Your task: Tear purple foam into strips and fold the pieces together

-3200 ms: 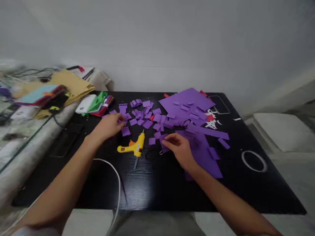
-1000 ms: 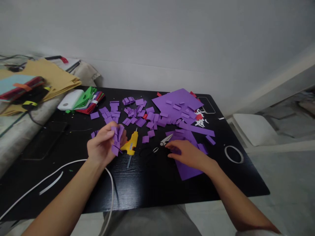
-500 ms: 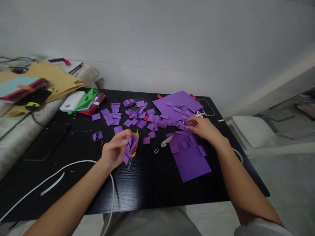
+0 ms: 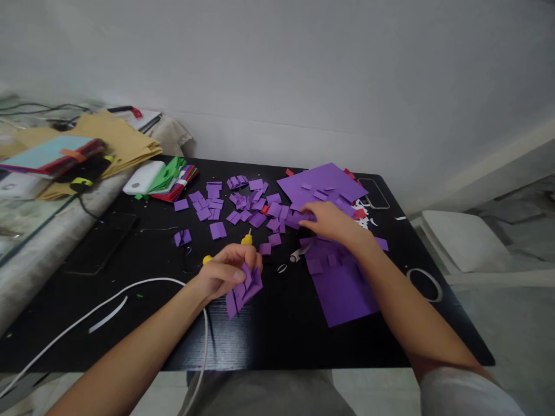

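The fingers of the left hand (image 4: pixel 228 267) pinched a bunch of folded purple papers (image 4: pixel 246 290) above the worktop (image 4: pixel 277 344), in front of a partly hidden yellow glue gun (image 4: pixel 247 239). The fingers of the right hand (image 4: pixel 333 222) curved at scattered purple cards (image 4: pixel 292 220); whether they gripped one could not be told. Scissors (image 4: pixel 296 255) lay between the hands, beside a purple sheet (image 4: pixel 344 300).

Single head-worn view, facing forward and down across table (image 4: pixel 295 344); close in, left hand (image 4: pixel 229 266) and right hand (image 4: pixel 332 222) mid-view, lap (image 4: pixel 269 396) at bottom, wall (image 4: pixel 277 75) filling top.
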Tool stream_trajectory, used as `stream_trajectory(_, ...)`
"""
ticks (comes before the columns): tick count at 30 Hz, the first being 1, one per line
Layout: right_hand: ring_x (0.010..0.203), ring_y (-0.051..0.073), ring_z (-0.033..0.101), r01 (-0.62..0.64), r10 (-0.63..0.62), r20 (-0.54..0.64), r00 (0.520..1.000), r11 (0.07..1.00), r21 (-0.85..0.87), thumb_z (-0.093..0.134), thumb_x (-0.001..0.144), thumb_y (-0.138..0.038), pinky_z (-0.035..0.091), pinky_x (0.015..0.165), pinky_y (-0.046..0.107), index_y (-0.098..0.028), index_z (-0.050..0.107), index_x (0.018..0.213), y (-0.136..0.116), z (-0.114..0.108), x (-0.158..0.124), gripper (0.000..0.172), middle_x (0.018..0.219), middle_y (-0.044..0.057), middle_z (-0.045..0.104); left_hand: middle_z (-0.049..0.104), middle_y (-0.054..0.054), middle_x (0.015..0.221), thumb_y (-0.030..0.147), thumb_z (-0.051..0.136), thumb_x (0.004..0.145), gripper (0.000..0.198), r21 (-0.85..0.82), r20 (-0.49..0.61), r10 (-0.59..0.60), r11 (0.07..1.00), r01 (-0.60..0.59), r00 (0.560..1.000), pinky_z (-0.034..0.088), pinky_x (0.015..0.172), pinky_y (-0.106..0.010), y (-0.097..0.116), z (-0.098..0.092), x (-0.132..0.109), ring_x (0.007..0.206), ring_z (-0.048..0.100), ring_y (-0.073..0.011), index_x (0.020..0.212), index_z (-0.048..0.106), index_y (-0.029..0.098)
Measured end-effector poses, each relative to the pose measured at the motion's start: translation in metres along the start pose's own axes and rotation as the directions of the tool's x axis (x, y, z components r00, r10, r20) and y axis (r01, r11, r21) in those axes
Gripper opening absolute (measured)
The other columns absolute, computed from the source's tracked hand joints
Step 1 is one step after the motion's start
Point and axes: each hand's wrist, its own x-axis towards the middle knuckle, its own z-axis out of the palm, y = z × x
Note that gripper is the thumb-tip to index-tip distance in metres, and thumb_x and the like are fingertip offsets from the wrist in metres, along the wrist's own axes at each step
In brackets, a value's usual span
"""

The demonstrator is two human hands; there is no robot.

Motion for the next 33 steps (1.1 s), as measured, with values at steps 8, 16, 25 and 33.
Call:
stream_trajectory(8,0.136,0.035,0.060,0.221,-0.221,-0.020,0.975,0.975,0.020,0.059,0.096,-0.009,0.046,0.114,0.048,-0.010,0.062,0.143,-0.084,0.015,0.161,0.047,0.147,0.021,0.064,0.060,-0.006,0.058,0.047,0.094,0.053,0.040,0.125,0.305,-0.251,0.967,0.222,0.919,0.033,0.046,-0.029,0.003,-0.007,-0.004,0.050,0.053,-0.0163,0.057,0.066,0.019)
stream_trajectory(16,0.131,0.043,0.060,0.212,-0.206,0.124,0.971,0.977,-0.032,0.063,0.078,0.006,0.047,0.108,0.058,-0.006,0.060,0.144,-0.112,0.051,0.211,0.067,0.141,0.026,0.065,0.062,-0.006,0.064,0.045,0.094,0.053,0.039,0.085,0.296,-0.231,0.973,0.216,0.927,0.034,0.052,-0.031,-0.003,-0.009,-0.005,0.055,0.052,-0.0155,0.061,0.067,0.017)
stream_trajectory(25,0.104,0.026,0.068,0.186,-0.152,-0.159,0.976,0.956,0.226,0.074,0.089,-0.027,0.053,0.095,0.040,-0.010,0.066,0.134,-0.104,-0.003,0.166,0.049,0.116,0.015,0.072,0.064,-0.006,0.066,0.033,0.094,0.053,0.031,0.011,0.270,-0.132,0.991,0.134,0.954,0.033,0.052,-0.029,-0.003,-0.010,-0.004,0.059,0.055,-0.0156,0.065,0.071,0.016)
stream_trajectory(33,0.086,0.023,0.064,0.121,0.078,-0.403,0.912,0.887,0.446,0.077,0.085,-0.037,0.055,0.084,0.040,-0.023,0.069,0.128,-0.065,0.024,0.005,0.046,0.094,0.004,0.067,0.062,-0.005,0.063,0.024,0.089,0.052,0.025,0.008,0.032,-0.037,0.999,0.037,0.999,0.035,0.048,-0.024,0.004,0.004,-0.001,0.057,0.053,-0.0139,0.062,0.068,0.015)
